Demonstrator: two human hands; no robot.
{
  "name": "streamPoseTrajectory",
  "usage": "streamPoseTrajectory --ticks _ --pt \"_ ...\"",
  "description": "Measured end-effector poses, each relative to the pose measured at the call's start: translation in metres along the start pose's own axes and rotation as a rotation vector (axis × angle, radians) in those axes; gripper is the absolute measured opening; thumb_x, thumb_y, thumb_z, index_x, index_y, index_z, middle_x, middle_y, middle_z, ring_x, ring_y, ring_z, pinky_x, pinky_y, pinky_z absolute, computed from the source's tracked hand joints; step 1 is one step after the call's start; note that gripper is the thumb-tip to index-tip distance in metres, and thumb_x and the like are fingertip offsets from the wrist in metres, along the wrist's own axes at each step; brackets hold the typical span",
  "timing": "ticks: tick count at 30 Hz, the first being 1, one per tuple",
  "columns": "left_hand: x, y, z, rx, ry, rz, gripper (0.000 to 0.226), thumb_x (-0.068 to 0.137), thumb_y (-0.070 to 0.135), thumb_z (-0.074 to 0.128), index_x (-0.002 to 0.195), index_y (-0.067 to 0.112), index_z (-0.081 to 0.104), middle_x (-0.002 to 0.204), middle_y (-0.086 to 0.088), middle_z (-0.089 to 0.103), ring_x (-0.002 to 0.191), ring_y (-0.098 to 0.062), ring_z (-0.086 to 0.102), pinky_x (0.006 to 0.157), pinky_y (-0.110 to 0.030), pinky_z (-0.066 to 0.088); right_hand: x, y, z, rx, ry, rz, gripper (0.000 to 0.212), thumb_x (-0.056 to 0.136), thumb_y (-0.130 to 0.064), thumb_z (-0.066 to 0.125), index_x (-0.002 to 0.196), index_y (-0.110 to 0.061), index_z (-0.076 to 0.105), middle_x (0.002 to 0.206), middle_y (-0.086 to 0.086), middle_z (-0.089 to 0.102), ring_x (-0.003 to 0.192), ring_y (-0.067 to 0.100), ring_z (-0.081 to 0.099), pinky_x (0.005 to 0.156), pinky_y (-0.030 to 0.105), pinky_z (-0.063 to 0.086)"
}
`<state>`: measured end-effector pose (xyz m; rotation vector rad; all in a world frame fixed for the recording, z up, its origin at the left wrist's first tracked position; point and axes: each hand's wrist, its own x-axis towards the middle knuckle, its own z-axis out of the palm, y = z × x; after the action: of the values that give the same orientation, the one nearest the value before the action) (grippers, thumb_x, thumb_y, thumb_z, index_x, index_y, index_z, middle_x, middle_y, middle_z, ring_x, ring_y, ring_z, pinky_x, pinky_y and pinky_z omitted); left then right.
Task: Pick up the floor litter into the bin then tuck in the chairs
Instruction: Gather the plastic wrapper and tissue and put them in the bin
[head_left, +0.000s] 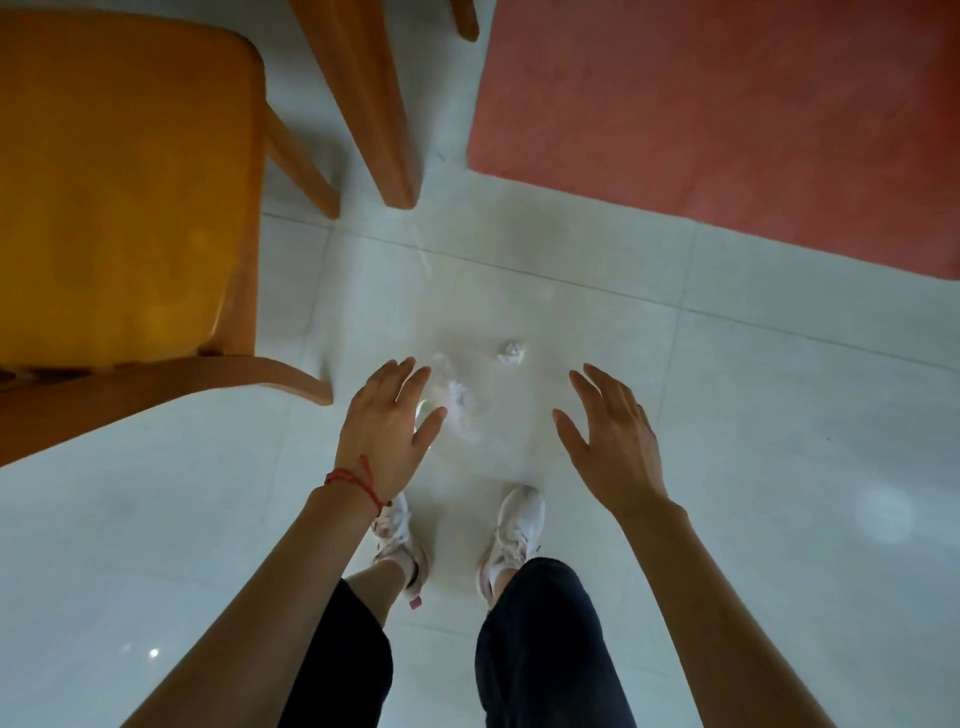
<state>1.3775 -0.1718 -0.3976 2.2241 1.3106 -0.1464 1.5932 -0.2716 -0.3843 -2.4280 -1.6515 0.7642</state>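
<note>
Two pieces of white litter lie on the pale tiled floor ahead of my feet. A crumpled white tissue (457, 402) lies just beside the fingers of my left hand (387, 428), partly hidden by them. A small paper ball (510, 352) sits a little farther off, between both hands. My right hand (613, 439) hovers to the right of the litter, fingers spread and holding nothing. My left hand is also spread and holds nothing. A wooden chair with a yellow seat (119, 182) stands at the left. No bin is in view.
A thick wooden leg (371, 98) slants down beside the chair at top centre. A reddish mat (727, 114) covers the floor at top right. My white shoes (511, 530) stand just behind the litter. Bare tiles stretch to the right and lower left.
</note>
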Motion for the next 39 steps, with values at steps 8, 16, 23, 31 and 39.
streamPoseTrajectory --ticks 8,16,23,31,39 --pt "0.038 -0.067 0.113 -0.059 0.004 -0.072 0.059 0.086 0.042 0.034 0.12 -0.002 0.054 0.123 -0.026 0.058 0.117 -0.044 0.051 0.092 -0.053 0.045 0.057 0.037 0.105 -0.073 -0.016 -0.112 0.054 0.088 -0.041 0.035 0.124 -0.004 0.053 0.13 0.019 0.054 0.115 0.035 0.055 0.089 0.046 0.048" --pt "0.074 -0.107 0.233 -0.309 0.061 -0.269 0.078 0.077 0.056 0.029 0.128 -0.001 0.048 0.131 -0.022 0.053 0.125 -0.036 0.044 0.104 -0.039 0.034 0.103 0.093 0.198 0.047 0.059 -0.113 0.048 0.089 -0.034 0.049 0.129 -0.008 0.05 0.137 0.013 0.05 0.125 0.029 0.046 0.094 0.042 0.044" --pt "0.112 -0.127 0.314 -0.608 0.179 -0.631 0.082 0.078 0.04 0.067 0.14 0.003 0.028 0.145 -0.018 0.037 0.135 -0.03 0.032 0.11 -0.034 0.024 0.142 0.13 0.274 0.128 0.114 -0.142 0.049 0.089 -0.038 0.047 0.129 -0.011 0.05 0.135 0.009 0.052 0.125 0.024 0.047 0.096 0.03 0.036" --pt "0.144 -0.145 0.371 -0.651 0.1 -0.815 0.091 0.058 0.05 0.078 0.127 0.001 0.044 0.125 -0.018 0.054 0.118 -0.032 0.05 0.097 -0.036 0.041 0.189 0.148 0.329 0.29 0.133 -0.112 0.043 0.088 -0.027 0.058 0.127 -0.009 0.051 0.131 0.011 0.055 0.122 0.027 0.051 0.098 0.04 0.044" --pt "0.167 -0.147 0.382 -0.766 0.141 -0.861 0.043 0.066 0.036 0.078 0.082 0.001 0.06 0.084 -0.013 0.064 0.085 -0.034 0.059 0.073 -0.032 0.045 0.211 0.162 0.351 0.271 0.132 -0.068 0.046 0.086 -0.028 0.061 0.128 -0.012 0.051 0.134 0.009 0.051 0.123 0.025 0.048 0.098 0.035 0.04"
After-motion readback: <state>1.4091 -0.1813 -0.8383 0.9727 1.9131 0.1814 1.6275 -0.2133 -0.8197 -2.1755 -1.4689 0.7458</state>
